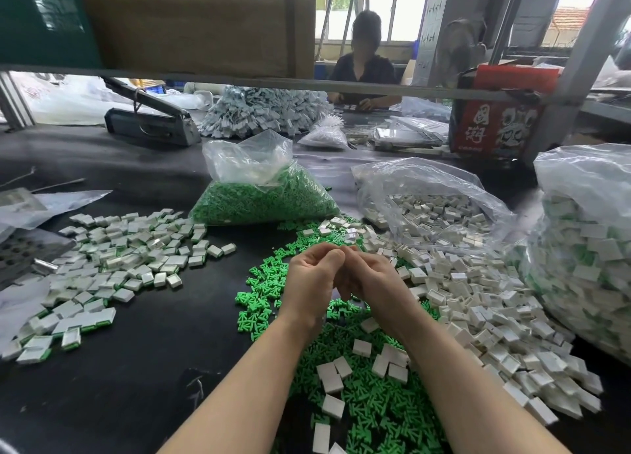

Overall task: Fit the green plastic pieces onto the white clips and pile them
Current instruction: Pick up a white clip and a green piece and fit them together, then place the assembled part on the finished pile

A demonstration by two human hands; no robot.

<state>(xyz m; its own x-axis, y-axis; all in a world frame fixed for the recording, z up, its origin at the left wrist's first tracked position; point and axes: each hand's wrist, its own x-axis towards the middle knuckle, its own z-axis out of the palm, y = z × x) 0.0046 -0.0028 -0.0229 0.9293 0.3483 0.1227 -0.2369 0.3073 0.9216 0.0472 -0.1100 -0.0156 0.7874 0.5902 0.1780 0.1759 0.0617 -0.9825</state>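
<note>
On the black table, green pieces and white clips lie heaped. The left hand and right hand meet, fingers curled; what they pinch is hidden. Best press squarely until seated, then toss onto the pile.

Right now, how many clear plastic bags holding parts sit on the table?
3: green pieces bag centre back, white clips bag right of it, assembled bag far right. Others behind may be hidden.

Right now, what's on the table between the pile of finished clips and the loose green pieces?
Head view: only bare black table separates the finished clips from the green pieces.
</note>
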